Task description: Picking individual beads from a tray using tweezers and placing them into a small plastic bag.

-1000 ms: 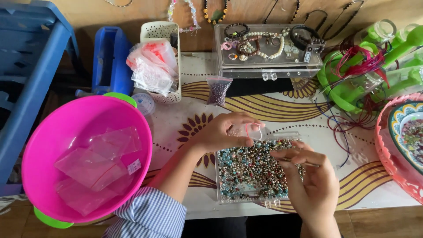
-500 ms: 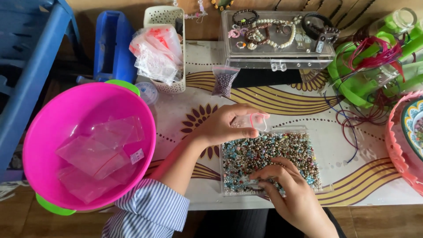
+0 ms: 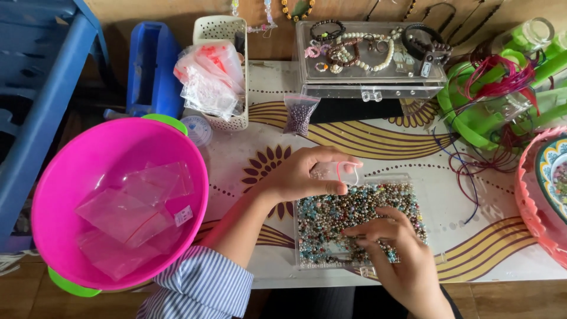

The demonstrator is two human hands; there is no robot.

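Pink basket (image 3: 531, 201) cut off right.

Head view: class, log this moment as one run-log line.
left hand: holds small clear bag | right hand: fingers in bead tray | pink bowl: clear bags inside

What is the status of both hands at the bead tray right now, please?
Left hand holds small clear bag. Right hand picking in bead tray. Nothing blocking.

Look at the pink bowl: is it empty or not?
Not empty: the pink bowl holds several clear plastic bags lying flat inside.
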